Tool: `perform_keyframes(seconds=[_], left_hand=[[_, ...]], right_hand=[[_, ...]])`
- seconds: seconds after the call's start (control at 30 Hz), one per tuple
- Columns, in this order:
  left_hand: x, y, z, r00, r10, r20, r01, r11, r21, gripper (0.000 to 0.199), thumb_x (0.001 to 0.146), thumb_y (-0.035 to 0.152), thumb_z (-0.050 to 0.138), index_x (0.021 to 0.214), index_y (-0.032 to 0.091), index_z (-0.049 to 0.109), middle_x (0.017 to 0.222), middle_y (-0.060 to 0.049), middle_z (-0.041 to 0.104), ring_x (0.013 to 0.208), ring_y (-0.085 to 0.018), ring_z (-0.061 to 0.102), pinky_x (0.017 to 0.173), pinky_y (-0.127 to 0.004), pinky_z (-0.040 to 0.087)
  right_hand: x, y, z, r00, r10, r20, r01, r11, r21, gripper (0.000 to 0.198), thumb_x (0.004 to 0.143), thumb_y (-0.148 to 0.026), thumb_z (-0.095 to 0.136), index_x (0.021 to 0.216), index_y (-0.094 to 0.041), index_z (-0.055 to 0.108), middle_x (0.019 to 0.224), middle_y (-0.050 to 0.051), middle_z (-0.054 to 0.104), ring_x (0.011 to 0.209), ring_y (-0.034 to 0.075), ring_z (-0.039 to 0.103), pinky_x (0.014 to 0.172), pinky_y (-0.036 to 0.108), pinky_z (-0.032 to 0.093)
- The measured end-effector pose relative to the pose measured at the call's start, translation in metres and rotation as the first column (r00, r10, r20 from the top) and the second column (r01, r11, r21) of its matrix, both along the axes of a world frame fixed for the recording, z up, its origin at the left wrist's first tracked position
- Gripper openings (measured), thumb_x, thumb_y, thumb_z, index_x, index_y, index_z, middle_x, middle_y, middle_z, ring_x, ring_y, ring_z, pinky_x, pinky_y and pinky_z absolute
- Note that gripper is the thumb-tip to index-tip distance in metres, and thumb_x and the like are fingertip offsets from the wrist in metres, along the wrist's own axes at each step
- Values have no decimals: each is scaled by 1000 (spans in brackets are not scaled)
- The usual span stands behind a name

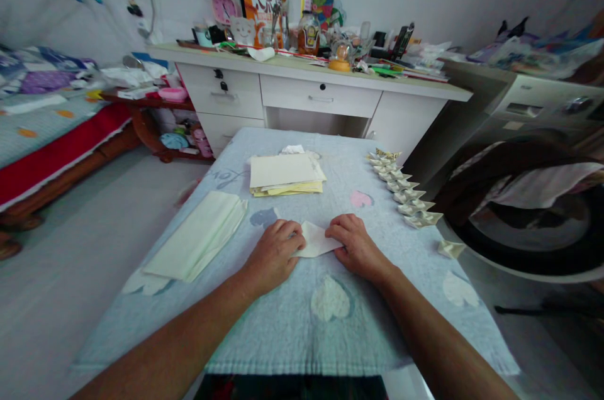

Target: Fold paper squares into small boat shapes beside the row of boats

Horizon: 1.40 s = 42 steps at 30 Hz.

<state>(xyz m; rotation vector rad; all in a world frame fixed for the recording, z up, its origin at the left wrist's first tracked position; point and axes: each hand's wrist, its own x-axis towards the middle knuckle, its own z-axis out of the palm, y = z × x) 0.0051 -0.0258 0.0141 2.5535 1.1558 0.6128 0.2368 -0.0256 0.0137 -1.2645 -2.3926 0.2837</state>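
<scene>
Between my two hands a small folded piece of pale paper (314,240) lies low over the cloth-covered table. My left hand (277,252) has its fingers closed on the paper's left end. At the right end, my right hand (356,243) grips it with bent fingers. Beyond them sits a stack of cream paper sheets (283,170). To the left rests a long stack of pale greenish paper (195,236). Several folded paper boats (409,191) form a row along the right side, with one single paper boat (450,249) nearer to me.
A patterned light-blue cloth (283,324) covers the table. Behind it stands a white desk (321,95) crowded with jars, a pink clock (224,9) and an orange bag (264,0). A washing machine (528,111) is at the right, a bed (56,142) at the left.
</scene>
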Motion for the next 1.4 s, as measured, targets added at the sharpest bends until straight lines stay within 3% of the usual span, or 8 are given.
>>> perform_keyframes(seconds=[0.17, 0.27, 0.6, 0.9, 1.13, 1.4], left_hand=[[3, -2, 1, 982, -68, -178, 70, 997, 8, 30, 81, 6, 49, 104, 22, 60, 101, -5, 59, 96, -22, 48, 84, -37, 40], [3, -2, 0, 972, -81, -222, 86, 996, 15, 23, 85, 9, 46, 98, 20, 62, 95, -6, 60, 91, -22, 50, 80, -36, 39], [-3, 4, 1, 998, 17, -67, -25, 993, -118, 9, 82, 16, 51, 75, 19, 55, 80, -4, 56, 82, -19, 52, 73, -29, 40], [-4, 5, 0, 993, 80, -85, -92, 983, -160, 18, 88, 25, 47, 79, 18, 60, 83, -5, 57, 86, -20, 54, 77, -31, 41], [-2, 5, 1, 980, 127, -151, -142, 985, -94, 26, 91, 24, 40, 75, 17, 60, 81, -6, 56, 83, -20, 53, 75, -32, 40], [-2, 8, -4, 959, 225, -173, -242, 967, -81, 23, 89, 29, 47, 78, 18, 63, 89, -7, 57, 88, -22, 52, 80, -35, 38]], right_hand=[[-2, -4, 6, 997, 81, 19, -81, 996, -29, 46, 70, -1, 52, 108, -24, 64, 111, 5, 60, 103, 23, 45, 92, 39, 31], [-4, -5, 8, 994, 106, 33, -104, 993, -55, 41, 71, -1, 53, 102, -24, 67, 105, 4, 64, 100, 22, 47, 91, 39, 32], [2, 3, 5, 986, 68, -151, -86, 990, -114, 13, 83, -11, 56, 84, -20, 65, 94, 4, 67, 89, 18, 56, 84, 34, 38], [4, 9, -4, 986, -124, -111, 107, 982, -153, 8, 85, -24, 63, 80, -19, 67, 93, 5, 61, 91, 19, 51, 82, 34, 36], [-1, 11, -2, 974, -221, -53, 206, 958, -199, 12, 87, -27, 61, 79, -19, 67, 93, 4, 59, 91, 19, 48, 81, 34, 34], [-5, 14, -5, 953, -303, -7, 295, 935, -198, 13, 85, -29, 63, 77, -19, 67, 93, 5, 58, 92, 21, 47, 78, 34, 31]])
